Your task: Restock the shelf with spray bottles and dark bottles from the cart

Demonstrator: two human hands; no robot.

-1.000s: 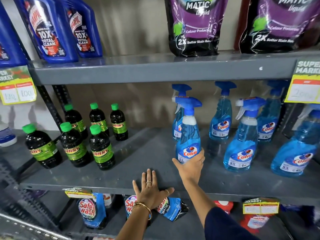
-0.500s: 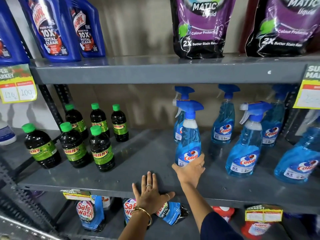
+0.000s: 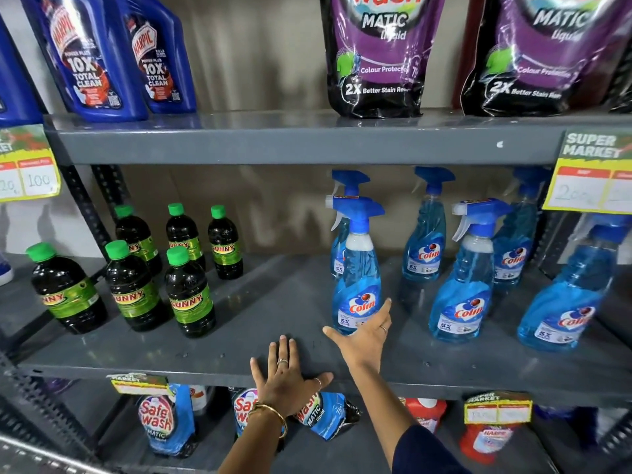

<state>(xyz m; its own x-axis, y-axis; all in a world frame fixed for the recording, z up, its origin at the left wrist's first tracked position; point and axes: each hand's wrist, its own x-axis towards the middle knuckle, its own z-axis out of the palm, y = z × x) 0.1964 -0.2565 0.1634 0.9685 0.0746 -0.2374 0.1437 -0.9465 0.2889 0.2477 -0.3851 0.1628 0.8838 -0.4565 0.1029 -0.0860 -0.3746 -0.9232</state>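
Observation:
On the grey middle shelf (image 3: 273,313) a blue Colin spray bottle (image 3: 357,268) stands upright near the front. My right hand (image 3: 364,340) cups its base, with the thumb on the left side and the fingers up the right side. Flat on the shelf's front edge lies my left hand (image 3: 285,378), fingers spread and holding nothing. Several more spray bottles (image 3: 461,292) stand to the right and behind. Several dark bottles with green caps (image 3: 189,295) stand in two rows at the left. The cart is out of view.
Blue Harpic bottles (image 3: 92,59) and purple detergent pouches (image 3: 376,56) fill the upper shelf. Safewash pouches (image 3: 160,422) and red bottles (image 3: 482,439) sit on the lower shelf. Price tags (image 3: 591,176) hang from the shelf edges. A bare stretch of shelf lies between the dark bottles and the spray bottles.
The view has shifted slightly. My right hand stays at the base of the spray bottle and my left hand stays flat on the shelf edge.

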